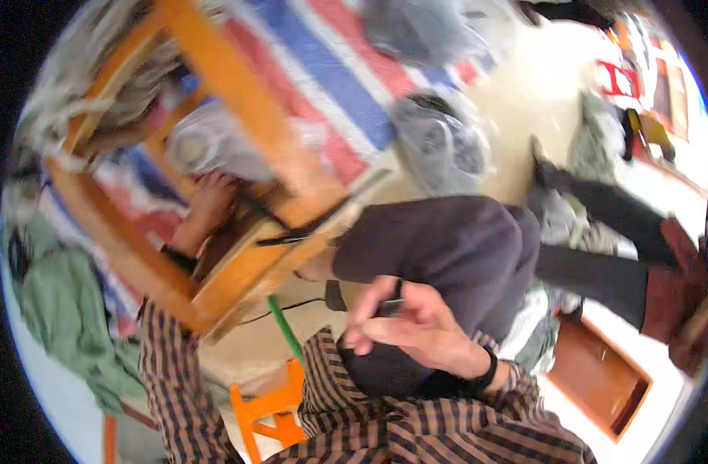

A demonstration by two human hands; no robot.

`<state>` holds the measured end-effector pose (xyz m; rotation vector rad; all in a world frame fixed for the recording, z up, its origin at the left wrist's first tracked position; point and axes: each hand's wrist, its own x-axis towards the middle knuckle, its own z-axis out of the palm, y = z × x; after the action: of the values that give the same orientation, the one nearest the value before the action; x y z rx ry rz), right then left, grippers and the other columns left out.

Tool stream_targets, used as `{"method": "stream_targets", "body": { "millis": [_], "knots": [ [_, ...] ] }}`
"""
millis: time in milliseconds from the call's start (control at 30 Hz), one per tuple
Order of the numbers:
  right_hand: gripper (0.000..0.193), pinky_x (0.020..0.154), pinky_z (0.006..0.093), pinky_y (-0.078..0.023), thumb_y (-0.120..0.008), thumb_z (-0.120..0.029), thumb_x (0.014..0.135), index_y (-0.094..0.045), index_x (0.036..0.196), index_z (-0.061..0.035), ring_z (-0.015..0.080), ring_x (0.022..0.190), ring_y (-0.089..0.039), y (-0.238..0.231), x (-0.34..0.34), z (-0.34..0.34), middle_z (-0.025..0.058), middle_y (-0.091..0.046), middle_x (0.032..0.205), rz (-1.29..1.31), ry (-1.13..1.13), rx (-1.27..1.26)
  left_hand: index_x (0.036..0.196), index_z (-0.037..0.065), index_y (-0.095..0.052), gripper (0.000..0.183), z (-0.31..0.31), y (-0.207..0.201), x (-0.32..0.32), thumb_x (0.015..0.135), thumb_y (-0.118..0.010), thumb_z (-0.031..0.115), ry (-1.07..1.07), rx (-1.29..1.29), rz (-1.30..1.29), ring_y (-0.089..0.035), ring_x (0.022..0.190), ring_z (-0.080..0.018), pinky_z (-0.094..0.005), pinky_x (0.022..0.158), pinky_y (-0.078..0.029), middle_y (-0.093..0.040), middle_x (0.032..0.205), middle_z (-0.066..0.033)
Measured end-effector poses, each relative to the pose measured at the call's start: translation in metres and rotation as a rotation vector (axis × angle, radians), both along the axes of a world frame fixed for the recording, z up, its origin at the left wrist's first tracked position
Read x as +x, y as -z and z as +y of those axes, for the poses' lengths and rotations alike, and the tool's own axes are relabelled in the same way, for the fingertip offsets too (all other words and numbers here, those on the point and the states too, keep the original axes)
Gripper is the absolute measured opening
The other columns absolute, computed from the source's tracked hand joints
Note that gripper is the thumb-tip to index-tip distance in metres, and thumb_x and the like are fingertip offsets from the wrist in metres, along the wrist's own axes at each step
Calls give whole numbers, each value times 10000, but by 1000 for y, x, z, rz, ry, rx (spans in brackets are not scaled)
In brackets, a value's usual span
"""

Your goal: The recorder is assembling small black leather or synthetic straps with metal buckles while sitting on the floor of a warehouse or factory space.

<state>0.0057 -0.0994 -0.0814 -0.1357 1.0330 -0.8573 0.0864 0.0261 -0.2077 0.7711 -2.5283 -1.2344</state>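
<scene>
A varnished wooden frame (110, 232) with thick bars stands tilted at the left, against my knees. My left hand (207, 205) reaches inside it, its fingers at the lower edge of a clear plastic bag (214, 143); blur hides whether they grip it. Over the frame's near bar lies a dark strap or cord (292, 232), its kind too smeared to tell. In front of my lap, my right hand (416, 325) is closed, pinching a small black piece (390, 305) between thumb and fingers.
A red, white and blue striped sheet (330, 69) covers the floor beyond the frame. Clear bags with dark contents (443, 139) lie beside it. Green cloth (68, 301) is at the left, an orange stool (269, 410) below. Another person's dark-trousered leg (593, 278) extends at the right.
</scene>
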Motion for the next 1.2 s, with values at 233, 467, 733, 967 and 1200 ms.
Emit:
{"method": "stream_targets", "body": {
  "millis": [233,467,733,967,1200],
  "knots": [
    [159,681,224,-445,-563,-150,882,-524,973,-26,88,757,-553,-5,-17,12,23,-583,845,-32,64,-148,1072,32,-554,295,-142,134,348,808,-482,142,-148,73,-9,-485,1089,-250,-354,918,-394,-480,1228,-107],
    [179,673,230,-465,-590,-172,862,-538,961,-31,101,737,-569,-18,-36,51,36,-588,834,-19,229,-296,1113,-20,-523,307,-173,136,378,877,-439,159,-472,67,-113,-480,1084,-230,-337,917,-386,-479,1219,-124],
    [149,495,218,-352,-566,-117,845,-480,926,-25,99,561,-449,-63,-194,169,42,-495,717,374,657,-713,1265,-13,-430,408,-129,-24,274,892,-454,149,-997,368,-3,-413,1162,-197,-321,971,-326,-429,1285,-91],
    [146,420,201,-285,-604,-208,836,-551,844,-72,36,456,-378,82,-302,243,-47,-462,575,814,953,-66,1269,-12,-432,413,-88,-153,196,894,-459,160,-996,136,-48,-404,1176,-195,-320,988,-319,-406,1298,-105],
    [321,534,326,-461,-657,-290,732,-595,829,9,217,577,-597,264,-297,249,127,-621,688,996,440,392,1268,0,-432,400,-85,-183,103,903,-441,162,-781,140,-110,-388,1201,-213,-393,1014,-323,-385,1296,-109]
  ]
}}
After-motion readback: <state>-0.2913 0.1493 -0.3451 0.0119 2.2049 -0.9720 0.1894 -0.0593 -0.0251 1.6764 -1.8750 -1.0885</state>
